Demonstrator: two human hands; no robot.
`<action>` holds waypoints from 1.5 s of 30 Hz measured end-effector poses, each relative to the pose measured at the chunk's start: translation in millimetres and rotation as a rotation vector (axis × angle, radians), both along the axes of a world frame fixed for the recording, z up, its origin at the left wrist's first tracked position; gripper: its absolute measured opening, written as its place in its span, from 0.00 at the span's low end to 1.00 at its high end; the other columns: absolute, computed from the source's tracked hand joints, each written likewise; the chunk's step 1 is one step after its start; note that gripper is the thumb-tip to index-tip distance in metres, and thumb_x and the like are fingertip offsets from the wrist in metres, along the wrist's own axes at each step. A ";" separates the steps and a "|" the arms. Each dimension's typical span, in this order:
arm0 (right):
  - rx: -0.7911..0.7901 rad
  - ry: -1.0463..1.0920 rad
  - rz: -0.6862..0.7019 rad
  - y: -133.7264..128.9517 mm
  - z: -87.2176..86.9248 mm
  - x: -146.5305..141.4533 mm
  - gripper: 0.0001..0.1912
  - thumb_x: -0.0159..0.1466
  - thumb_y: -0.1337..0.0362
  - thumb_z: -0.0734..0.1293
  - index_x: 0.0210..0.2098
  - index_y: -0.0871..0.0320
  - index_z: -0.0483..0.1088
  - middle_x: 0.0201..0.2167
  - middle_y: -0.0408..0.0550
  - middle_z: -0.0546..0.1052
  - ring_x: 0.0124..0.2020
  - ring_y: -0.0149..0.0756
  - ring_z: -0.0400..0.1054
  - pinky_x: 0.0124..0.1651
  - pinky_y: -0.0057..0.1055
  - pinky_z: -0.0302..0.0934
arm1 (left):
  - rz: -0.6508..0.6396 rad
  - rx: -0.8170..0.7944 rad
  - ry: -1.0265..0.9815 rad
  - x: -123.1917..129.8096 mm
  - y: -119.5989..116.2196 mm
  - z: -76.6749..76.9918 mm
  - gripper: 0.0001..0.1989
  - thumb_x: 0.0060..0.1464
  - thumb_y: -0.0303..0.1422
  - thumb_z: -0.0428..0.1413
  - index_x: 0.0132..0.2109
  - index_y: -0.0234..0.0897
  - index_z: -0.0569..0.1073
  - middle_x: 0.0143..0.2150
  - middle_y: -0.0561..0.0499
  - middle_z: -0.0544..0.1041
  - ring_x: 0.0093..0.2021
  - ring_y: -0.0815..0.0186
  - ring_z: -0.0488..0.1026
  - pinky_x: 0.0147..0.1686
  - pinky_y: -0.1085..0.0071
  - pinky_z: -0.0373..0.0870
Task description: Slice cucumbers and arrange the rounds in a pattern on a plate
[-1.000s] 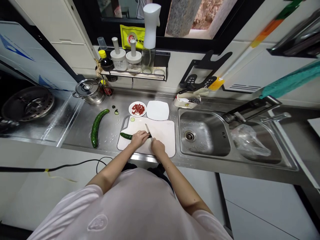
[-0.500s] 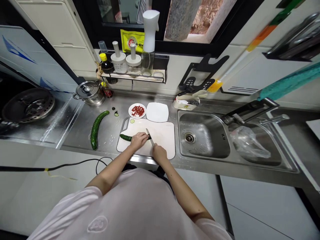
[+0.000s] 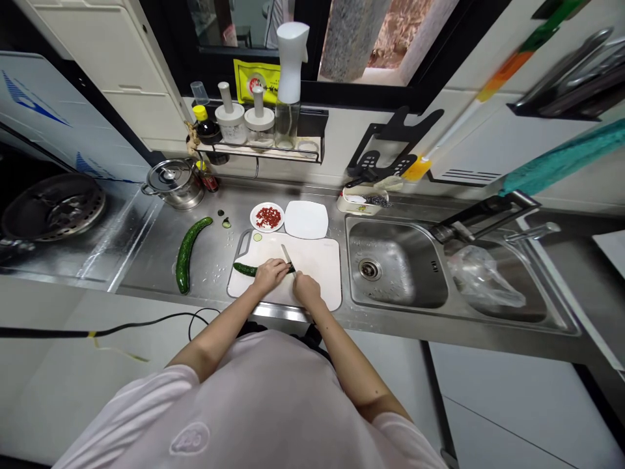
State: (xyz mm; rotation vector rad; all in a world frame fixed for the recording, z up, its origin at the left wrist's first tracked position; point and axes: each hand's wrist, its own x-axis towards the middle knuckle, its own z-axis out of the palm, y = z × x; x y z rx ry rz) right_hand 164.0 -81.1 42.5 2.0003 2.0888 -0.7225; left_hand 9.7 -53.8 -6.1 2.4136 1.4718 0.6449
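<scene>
A cucumber (image 3: 244, 268) lies across the white cutting board (image 3: 319, 260), its middle covered by my left hand (image 3: 271, 275). The left fingers are closed over it near its right end. My right hand (image 3: 306, 290) is wrapped around the handle of a knife (image 3: 287, 253). The blade slants up and left across the cucumber's right end, close to the left fingertips; the handle is hidden in the hand. One round cucumber slice (image 3: 257, 237) rests at the board's upper left. A second, whole cucumber (image 3: 191, 254) lies on the steel counter left of the board.
Behind the board stand a plate of chopped red pieces (image 3: 268, 217) and a white square plate (image 3: 306, 219). A sink (image 3: 398, 260) lies to the right, with a plastic bag (image 3: 488, 277) in its second basin. A lidded pot (image 3: 174, 184) stands at the back left.
My right hand has moved slightly up and left with the knife, so the blade reaches farther forward over the cucumber. My left hand stays in place on it.
</scene>
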 end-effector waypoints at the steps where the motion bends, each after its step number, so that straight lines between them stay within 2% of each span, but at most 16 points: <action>1: -0.008 -0.007 -0.004 -1.5 0.7 0.7 0.13 0.67 0.69 0.52 0.45 0.62 0.65 0.39 0.58 0.76 0.43 0.42 0.72 0.41 0.33 0.61 | -0.003 0.000 -0.001 -0.1 0.1 0.1 0.13 0.62 0.38 0.47 0.47 0.45 0.75 0.43 0.50 0.75 0.43 0.67 0.69 0.40 0.71 0.66; 12: -0.092 -0.032 -0.007 -28.5 4.7 13.2 0.13 0.66 0.70 0.53 0.45 0.63 0.64 0.39 0.59 0.76 0.43 0.43 0.72 0.41 0.33 0.61 | -0.006 -0.009 0.007 -0.6 -0.7 -0.1 0.14 0.62 0.38 0.47 0.46 0.45 0.75 0.44 0.50 0.75 0.43 0.67 0.69 0.40 0.72 0.66; 26: -0.045 -0.009 -0.003 -2.3 7.1 -1.0 0.13 0.67 0.70 0.52 0.46 0.62 0.64 0.40 0.58 0.75 0.45 0.40 0.71 0.42 0.31 0.61 | 0.000 -0.003 -0.002 0.2 -1.2 -0.8 0.14 0.62 0.39 0.47 0.47 0.45 0.75 0.42 0.50 0.75 0.43 0.67 0.69 0.40 0.71 0.66; 33: -0.035 -0.019 -0.008 -12.2 2.5 3.9 0.14 0.66 0.70 0.52 0.45 0.62 0.65 0.40 0.59 0.75 0.44 0.43 0.71 0.42 0.34 0.61 | 0.003 -0.002 0.008 -0.2 -1.2 0.1 0.14 0.62 0.38 0.47 0.46 0.45 0.75 0.42 0.50 0.75 0.43 0.67 0.69 0.40 0.71 0.66; 39: -0.098 -0.014 -0.007 -25.1 4.9 13.7 0.13 0.66 0.69 0.53 0.45 0.62 0.65 0.39 0.59 0.76 0.43 0.42 0.71 0.42 0.33 0.61 | 0.005 -0.002 0.002 0.2 -1.1 -0.3 0.13 0.62 0.38 0.47 0.46 0.46 0.75 0.42 0.50 0.75 0.43 0.67 0.69 0.39 0.72 0.66; 45: -0.096 -0.022 -0.005 -19.0 8.6 10.6 0.13 0.66 0.69 0.52 0.45 0.62 0.65 0.41 0.59 0.75 0.44 0.42 0.71 0.42 0.32 0.61 | 0.008 0.001 0.013 0.7 -1.4 0.1 0.13 0.62 0.39 0.47 0.45 0.45 0.76 0.42 0.50 0.75 0.43 0.67 0.69 0.37 0.71 0.65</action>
